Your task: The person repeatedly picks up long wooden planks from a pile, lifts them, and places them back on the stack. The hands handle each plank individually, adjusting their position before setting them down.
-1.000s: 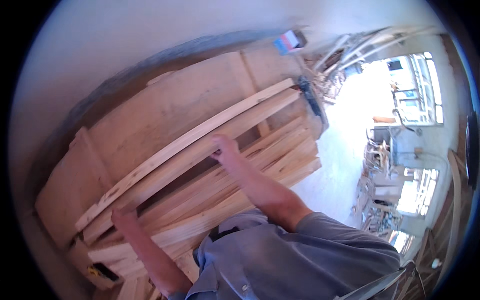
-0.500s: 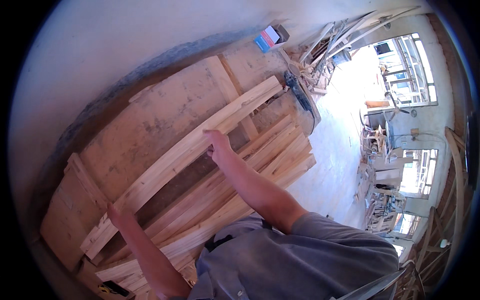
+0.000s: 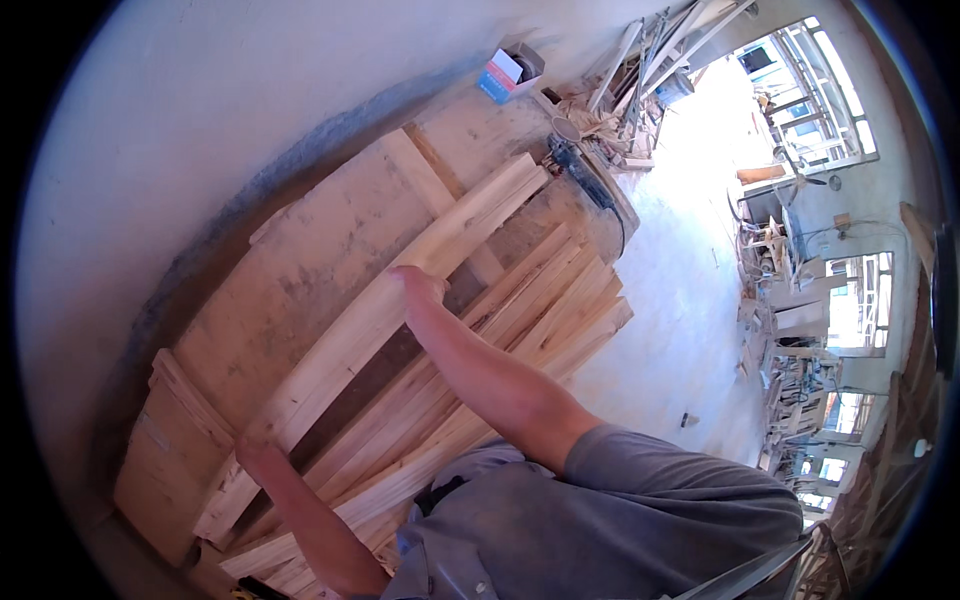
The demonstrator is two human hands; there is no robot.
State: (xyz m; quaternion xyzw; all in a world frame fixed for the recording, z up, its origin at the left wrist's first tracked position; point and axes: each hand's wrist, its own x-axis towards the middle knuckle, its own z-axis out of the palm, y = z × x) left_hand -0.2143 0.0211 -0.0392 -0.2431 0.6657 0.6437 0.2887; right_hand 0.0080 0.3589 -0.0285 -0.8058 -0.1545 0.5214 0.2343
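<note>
A long pale wooden plank runs diagonally over the workbench, from the near left toward the far right. My left hand grips its near edge close to the lower left end. Around the middle of the same edge, my right hand is closed on the wood; some fingers are hidden beneath. Nearer to me, several long boards lie side by side, roughly parallel to the plank. Under the plank's far part is a flat wooden crosspiece, and another crosspiece lies by its near end.
A dark power tool sits at the bench's far right end. A blue and white box stands by the wall. Scrap wood and leaning strips are heaped beyond. More timber lines the right wall, across the pale floor.
The plank has tipped, so its broad face shows wider now. My right hand has turned with it, the wrist higher over the edge. The whole view has shifted slightly.
</note>
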